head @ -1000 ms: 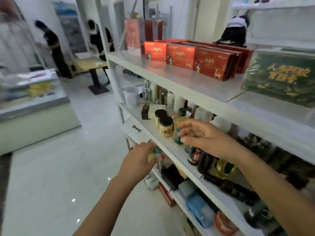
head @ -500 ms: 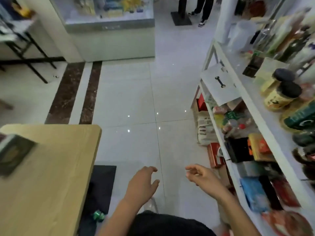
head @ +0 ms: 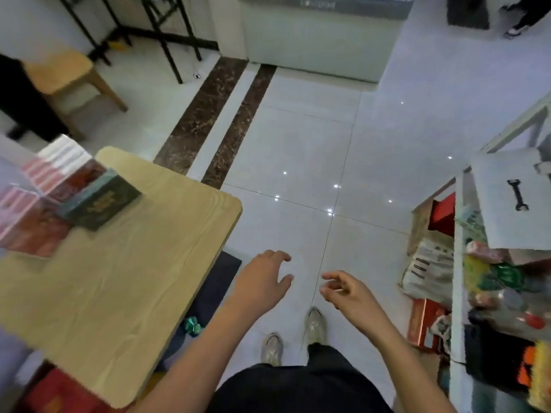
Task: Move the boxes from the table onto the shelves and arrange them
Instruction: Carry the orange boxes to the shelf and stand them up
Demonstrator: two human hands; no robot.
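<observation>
Table (head: pixel 119 293) nearer, boxes (head: pixel 98 204) in view | left hand (head: pixel 262 278), right hand (head: pixel 347 293) empty (fingers loosely curled)

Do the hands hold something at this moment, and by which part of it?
Nothing is held. The left hand and the right hand hang empty above the floor, fingers loose; the boxes lie untouched on the table.

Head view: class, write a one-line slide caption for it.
A person, left hand and right hand empty, stands between a table of boxes and crowded shelves.
</observation>
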